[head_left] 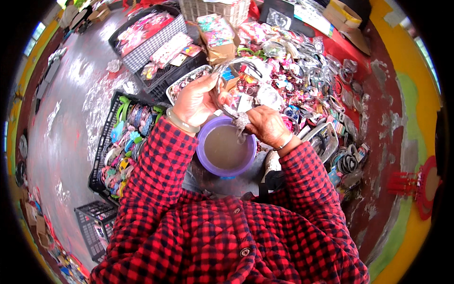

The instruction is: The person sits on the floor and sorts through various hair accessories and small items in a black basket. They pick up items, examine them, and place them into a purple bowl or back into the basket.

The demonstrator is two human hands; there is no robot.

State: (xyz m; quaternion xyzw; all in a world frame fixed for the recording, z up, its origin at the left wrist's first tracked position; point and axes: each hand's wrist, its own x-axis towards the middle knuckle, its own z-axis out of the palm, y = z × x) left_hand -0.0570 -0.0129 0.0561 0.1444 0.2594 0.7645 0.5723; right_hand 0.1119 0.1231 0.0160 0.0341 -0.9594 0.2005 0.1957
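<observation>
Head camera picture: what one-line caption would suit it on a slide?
Left hand holds a clear hair hoop while right hand wipes it with a grey rag above a purple basin.

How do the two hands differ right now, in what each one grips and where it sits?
The left hand sits higher, pinching a clear packet; the right hand sits lower, squeezing a grey wet cloth over the purple basin. Both wear a wrist bangle and red checked sleeves.

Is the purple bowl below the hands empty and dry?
No. The purple bowl holds murky greyish-brown liquid, directly under the right hand gripping a grey cloth.
</observation>
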